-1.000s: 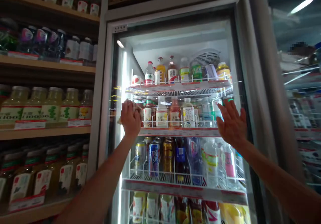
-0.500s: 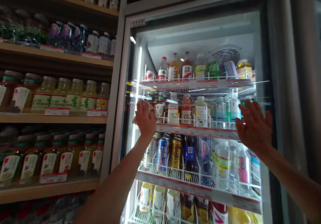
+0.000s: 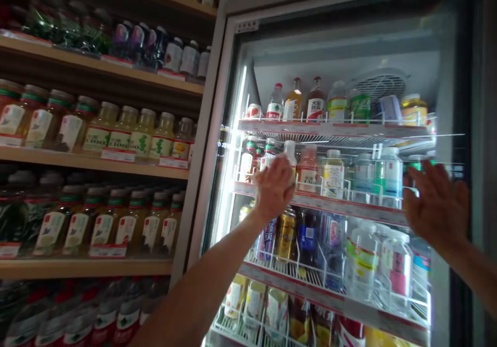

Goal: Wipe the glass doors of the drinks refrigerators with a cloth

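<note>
I face the glass door (image 3: 349,52) of a lit drinks fridge. My left hand (image 3: 274,186) is closed and pressed against the glass at the height of the second shelf, in front of a white-capped bottle (image 3: 289,153). A crumpled light cloth sits under its fingers and hardly shows. My right hand (image 3: 437,207) lies flat on the glass near the door's right edge, fingers spread, holding nothing. Behind the glass stand rows of bottles and several cans (image 3: 286,233).
Wooden shelves (image 3: 89,160) to the left of the fridge carry rows of yellow-green drink bottles and darker bottles above. The fridge's pale door frame (image 3: 209,145) runs between them. Wire racks inside hold more bottles at the bottom (image 3: 256,305).
My left hand has slid to the right across the glass along the second shelf. My right hand stays flat near the right edge. My view has swung to the left.
</note>
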Motion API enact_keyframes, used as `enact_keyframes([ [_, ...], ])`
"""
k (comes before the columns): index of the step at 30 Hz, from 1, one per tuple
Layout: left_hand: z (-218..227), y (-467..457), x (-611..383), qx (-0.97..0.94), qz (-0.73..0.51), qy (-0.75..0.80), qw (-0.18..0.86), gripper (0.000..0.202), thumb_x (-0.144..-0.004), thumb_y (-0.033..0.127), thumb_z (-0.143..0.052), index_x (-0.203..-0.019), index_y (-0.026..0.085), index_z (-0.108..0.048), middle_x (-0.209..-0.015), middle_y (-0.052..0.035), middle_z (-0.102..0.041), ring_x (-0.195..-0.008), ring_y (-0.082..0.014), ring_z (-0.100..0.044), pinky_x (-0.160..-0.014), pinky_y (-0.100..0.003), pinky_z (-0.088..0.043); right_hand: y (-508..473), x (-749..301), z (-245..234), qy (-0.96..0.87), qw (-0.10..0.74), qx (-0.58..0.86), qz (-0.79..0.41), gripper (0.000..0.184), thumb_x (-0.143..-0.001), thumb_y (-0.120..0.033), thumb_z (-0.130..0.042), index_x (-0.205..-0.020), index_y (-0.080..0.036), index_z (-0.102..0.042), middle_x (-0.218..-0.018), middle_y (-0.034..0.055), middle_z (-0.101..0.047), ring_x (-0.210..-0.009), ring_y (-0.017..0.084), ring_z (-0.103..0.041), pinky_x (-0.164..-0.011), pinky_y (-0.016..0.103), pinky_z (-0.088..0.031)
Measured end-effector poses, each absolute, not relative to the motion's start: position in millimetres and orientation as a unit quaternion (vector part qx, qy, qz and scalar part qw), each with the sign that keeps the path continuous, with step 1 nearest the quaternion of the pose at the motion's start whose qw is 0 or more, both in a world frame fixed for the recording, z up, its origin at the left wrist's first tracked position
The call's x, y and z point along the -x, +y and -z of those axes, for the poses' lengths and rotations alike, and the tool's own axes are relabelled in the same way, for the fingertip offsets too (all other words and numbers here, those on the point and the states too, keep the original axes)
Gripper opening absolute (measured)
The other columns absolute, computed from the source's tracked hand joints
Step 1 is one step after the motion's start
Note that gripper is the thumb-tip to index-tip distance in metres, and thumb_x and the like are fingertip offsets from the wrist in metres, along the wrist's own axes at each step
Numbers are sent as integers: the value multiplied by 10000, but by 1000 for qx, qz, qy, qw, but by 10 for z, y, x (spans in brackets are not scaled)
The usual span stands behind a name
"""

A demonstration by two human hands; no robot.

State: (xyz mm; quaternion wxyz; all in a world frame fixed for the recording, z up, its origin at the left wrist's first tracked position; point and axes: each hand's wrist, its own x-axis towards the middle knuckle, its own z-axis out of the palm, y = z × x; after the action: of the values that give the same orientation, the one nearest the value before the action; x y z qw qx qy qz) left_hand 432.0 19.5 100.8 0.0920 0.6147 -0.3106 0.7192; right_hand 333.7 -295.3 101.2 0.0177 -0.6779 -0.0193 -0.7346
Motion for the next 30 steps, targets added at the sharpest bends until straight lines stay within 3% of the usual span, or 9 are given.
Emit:
enact_keyframes([
  [3, -948, 186, -4309, -596, -704, -385, -3, 422, -895, 358, -397, -1276, 197, -480, -1359, -72, -492, -1360, -186, -305, -1074, -396, -339, -2938, -3321, -1002, -25, 22, 672, 740, 471, -913, -354, -306, -1324, -185, -463, -1423, 98, -395, -1359, 192, -302, -1130, 410, -189],
  [6, -1025, 509, -4374, -580, -771, -241, 109, 420, -902, 311, -373, -1279, 153, -470, -1332, -130, -508, -1324, -210, -373, -1031, -418, -389, -2999, -3355, -1003, -39, 1, 672, 740, 472, -902, -369, -340, -1312, -174, -471, -1419, 107, -399, -1351, 217, -317, -1115, 451, -212],
  [9, -986, 568, -4381, -578, -775, -172, 189, 445, -896, 291, -369, -1303, 122, -438, -1378, -163, -447, -1358, -242, -307, -1050, -473, -354, -3048, -3378, -1006, -37, -4, 670, 742, 463, -903, -358, -345, -1301, -165, -482, -1414, 110, -405, -1350, 213, -319, -1118, 441, -208],
  [13, -769, 303, -4312, -589, -717, -369, 49, 422, -886, 335, -413, -1267, 165, -481, -1373, -91, -474, -1368, -202, -288, -1073, -414, -343, -3059, -3375, -1009, -31, 1, 671, 741, 452, -895, -335, -362, -1284, -148, -500, -1410, 112, -411, -1353, 200, -314, -1126, 408, -200],
  [15, -791, 362, -4339, -581, -716, -387, 24, 411, -888, 326, -414, -1265, 178, -485, -1348, -77, -504, -1356, -189, -312, -1071, -398, -352, -3054, -3373, -1013, -31, -1, 674, 738, 453, -892, -326, -362, -1280, -140, -502, -1413, 114, -406, -1357, 198, -306, -1128, 401, -194],
  [20, -1068, 611, -4446, -570, -784, -176, 174, 446, -895, 239, -356, -1317, 113, -427, -1386, -160, -438, -1365, -234, -292, -1063, -472, -355, -3023, -3368, -1016, -22, 0, 679, 734, 453, -884, -322, -363, -1278, -143, -501, -1409, 122, -410, -1356, 196, -308, -1129, 399, -188],
  [24, -1078, 379, -4393, -578, -732, -360, 3, 428, -897, 287, -394, -1298, 153, -460, -1391, -88, -453, -1372, -199, -277, -1090, -400, -341, -3022, -3365, -1006, -26, 6, 677, 735, 460, -882, -303, -360, -1298, -148, -482, -1421, 120, -394, -1366, 186, -285, -1135, 384, -171],
  [26, -1152, 375, -4389, -579, -718, -384, -24, 415, -898, 289, -395, -1290, 175, -470, -1379, -64, -472, -1363, -180, -298, -1093, -383, -342, -3037, -3369, -1008, -27, 4, 678, 734, 461, -878, -306, -364, -1293, -145, -486, -1421, 123, -392, -1366, 189, -285, -1135, 385, -169],
  [30, -1399, 486, -4429, -572, -779, -210, 148, 430, -896, 237, -353, -1268, 57, -470, -1372, -186, -446, -1354, -240, -315, -1074, -461, -349, -3064, -3377, -1021, -21, -4, 680, 733, 460, -873, -326, -369, -1275, -144, -501, -1415, 119, -403, -1357, 195, -305, -1133, 391, -178],
])
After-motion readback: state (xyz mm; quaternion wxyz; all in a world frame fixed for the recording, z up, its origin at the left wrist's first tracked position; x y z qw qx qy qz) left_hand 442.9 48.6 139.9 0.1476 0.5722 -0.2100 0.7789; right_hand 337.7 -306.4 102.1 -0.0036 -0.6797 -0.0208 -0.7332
